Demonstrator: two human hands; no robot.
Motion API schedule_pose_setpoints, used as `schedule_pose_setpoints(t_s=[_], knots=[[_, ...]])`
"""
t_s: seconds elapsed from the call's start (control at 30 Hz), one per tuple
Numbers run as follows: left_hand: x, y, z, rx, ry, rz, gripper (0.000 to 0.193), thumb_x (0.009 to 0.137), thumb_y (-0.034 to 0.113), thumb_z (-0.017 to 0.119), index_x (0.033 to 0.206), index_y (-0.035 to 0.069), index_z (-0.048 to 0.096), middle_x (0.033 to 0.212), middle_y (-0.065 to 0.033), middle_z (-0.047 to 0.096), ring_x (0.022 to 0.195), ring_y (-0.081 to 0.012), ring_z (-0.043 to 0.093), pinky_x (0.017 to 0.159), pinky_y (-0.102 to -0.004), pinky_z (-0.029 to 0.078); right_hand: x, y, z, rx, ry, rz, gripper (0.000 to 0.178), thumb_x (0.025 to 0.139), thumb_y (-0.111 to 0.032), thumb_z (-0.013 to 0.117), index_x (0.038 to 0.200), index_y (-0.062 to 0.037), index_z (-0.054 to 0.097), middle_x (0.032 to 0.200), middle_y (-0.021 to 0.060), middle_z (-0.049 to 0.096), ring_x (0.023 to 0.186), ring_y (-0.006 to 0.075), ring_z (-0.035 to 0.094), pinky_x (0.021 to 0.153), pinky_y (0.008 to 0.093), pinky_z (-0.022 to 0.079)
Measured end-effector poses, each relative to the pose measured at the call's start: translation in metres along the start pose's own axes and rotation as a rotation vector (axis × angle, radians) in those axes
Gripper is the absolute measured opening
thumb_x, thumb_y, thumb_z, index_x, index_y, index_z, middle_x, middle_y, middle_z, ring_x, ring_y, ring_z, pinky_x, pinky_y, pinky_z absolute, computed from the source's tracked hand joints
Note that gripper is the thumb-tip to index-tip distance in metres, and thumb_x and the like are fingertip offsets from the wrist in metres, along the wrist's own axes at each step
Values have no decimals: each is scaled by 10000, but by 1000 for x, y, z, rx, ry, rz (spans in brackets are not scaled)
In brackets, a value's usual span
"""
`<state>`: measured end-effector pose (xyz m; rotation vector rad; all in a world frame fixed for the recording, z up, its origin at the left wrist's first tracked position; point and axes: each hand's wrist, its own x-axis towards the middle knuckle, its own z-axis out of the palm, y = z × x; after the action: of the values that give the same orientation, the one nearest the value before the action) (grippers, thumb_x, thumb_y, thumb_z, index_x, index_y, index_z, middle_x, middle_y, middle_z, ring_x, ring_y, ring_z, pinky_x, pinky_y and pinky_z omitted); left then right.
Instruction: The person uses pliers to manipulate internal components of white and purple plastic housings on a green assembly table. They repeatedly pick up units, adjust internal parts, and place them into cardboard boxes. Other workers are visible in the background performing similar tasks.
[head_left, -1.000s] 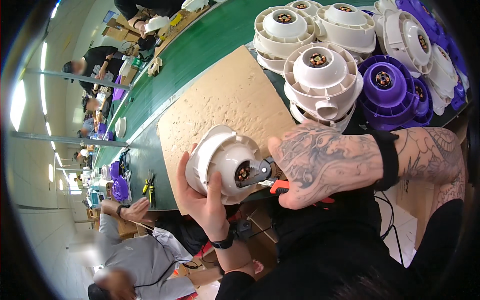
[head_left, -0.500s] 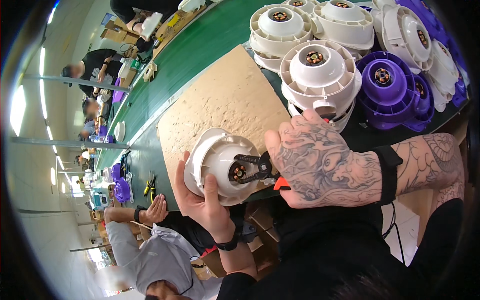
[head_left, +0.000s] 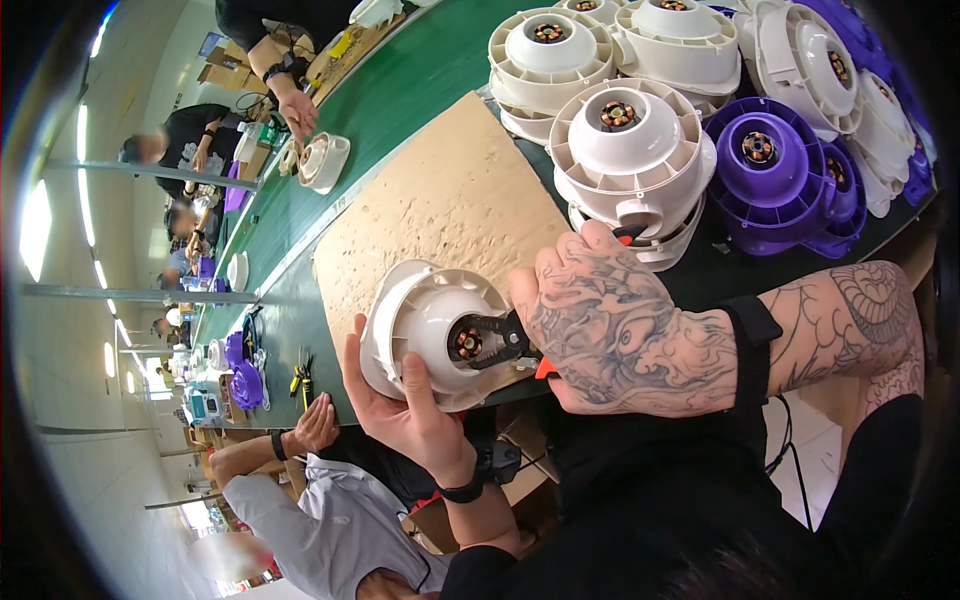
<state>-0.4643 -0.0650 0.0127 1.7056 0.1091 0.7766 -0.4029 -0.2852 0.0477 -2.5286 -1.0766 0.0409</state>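
My left hand [head_left: 425, 420] is wrapped round a white plastic fan housing [head_left: 428, 315], thumb on its near side, and holds it tilted at the front edge of a board. Copper motor windings [head_left: 466, 343] sit in the round hub of the housing. My right hand [head_left: 630, 340] is closed on a pair of pliers [head_left: 512, 340] with black jaws and orange-red handles. The jaws are spread either side of the windings, inside or just over the hub opening; whether they touch them I cannot tell. My palm hides most of the handles.
The worn tan board [head_left: 440, 200] lies on the green bench. Stacked white housings [head_left: 630, 140] and purple housings [head_left: 765, 180] crowd the right side. Yellow-black pliers [head_left: 302, 378] lie at left, near a co-worker's hand [head_left: 317, 425]. Across the bench, another person's hand [head_left: 297, 112] hangs above a white housing [head_left: 324, 163].
Across the bench, a co-worker's hand has come forward and a white housing now stands on the green surface. My hands, the pliers and the held housing have shifted slightly left in view.
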Motion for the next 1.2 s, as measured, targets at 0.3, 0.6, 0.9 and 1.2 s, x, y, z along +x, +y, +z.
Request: schedule_pose_setpoints(t_s=[0.3, 0.6, 0.9, 1.2], knots=[[-1, -2, 6, 9, -6, 41, 622, 957, 55, 715, 1469, -108, 401, 1531, -283, 482, 1330, -328, 575, 1106, -434, 485, -3, 6, -2, 84, 5, -25, 442, 745, -376, 755, 904, 8, 604, 871, 175, 605, 873, 337, 603, 859, 443, 436], [-2, -5, 7, 49, -2, 65, 623, 940, 59, 739, 1455, -102, 428, 1510, -270, 506, 1323, -318, 574, 1105, -432, 483, -5, 8, 0, 172, -4, -57, 428, 767, -385, 737, 873, 17, 633, 858, 185, 618, 844, 358, 600, 845, 450, 440], [-5, -3, 13, 81, -1, 102, 642, 930, 55, 744, 1464, -100, 423, 1526, -245, 500, 1328, -313, 569, 1108, -425, 480, -14, 27, 11, 414, 31, -106, 426, 789, -393, 719, 842, 26, 663, 844, 196, 630, 816, 380, 597, 832, 457, 443], [-15, 1, 17, 195, -6, 195, 686, 897, 65, 741, 1476, -100, 412, 1532, -229, 498, 1327, -306, 567, 1103, -420, 479, -5, 37, -9, 655, -490, 30, 454, 849, -422, 666, 862, 31, 699, 737, 184, 613, 661, 376, 557, 685, 447, 480]])
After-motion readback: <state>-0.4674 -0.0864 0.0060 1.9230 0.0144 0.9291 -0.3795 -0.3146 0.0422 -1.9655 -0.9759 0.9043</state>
